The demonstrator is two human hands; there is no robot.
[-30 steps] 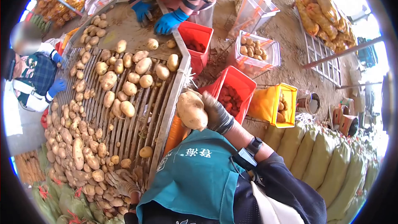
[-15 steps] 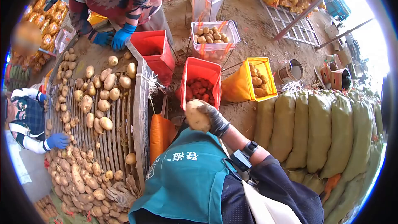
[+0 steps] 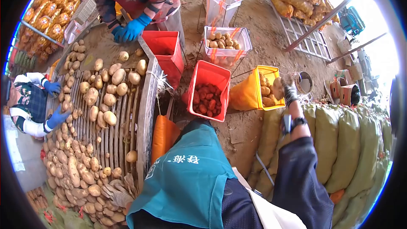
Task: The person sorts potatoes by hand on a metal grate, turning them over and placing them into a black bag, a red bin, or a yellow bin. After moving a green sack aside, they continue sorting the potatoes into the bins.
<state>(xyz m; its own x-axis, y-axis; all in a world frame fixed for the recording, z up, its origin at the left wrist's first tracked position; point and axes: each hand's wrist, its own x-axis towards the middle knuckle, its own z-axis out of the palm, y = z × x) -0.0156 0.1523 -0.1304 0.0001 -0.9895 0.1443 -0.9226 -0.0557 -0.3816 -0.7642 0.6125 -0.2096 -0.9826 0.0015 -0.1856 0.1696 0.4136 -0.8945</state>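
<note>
Dirt yard | right hand [image 3: 289, 91] fingers clasp potato [image 3: 277, 88] at yellow bin [image 3: 248, 95] | left hand [image 3: 116, 193] fingers unclear | apron [image 3: 190, 186] characters illegible

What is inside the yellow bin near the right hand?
Potatoes fill the yellow bin. The right hand with a potato covers one edge; the bottom is hidden.

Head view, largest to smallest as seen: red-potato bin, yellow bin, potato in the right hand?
1. The red-potato bin and yellow bin: about alike, unranked.
2. The potato in the right hand: clearly smallest.
</note>
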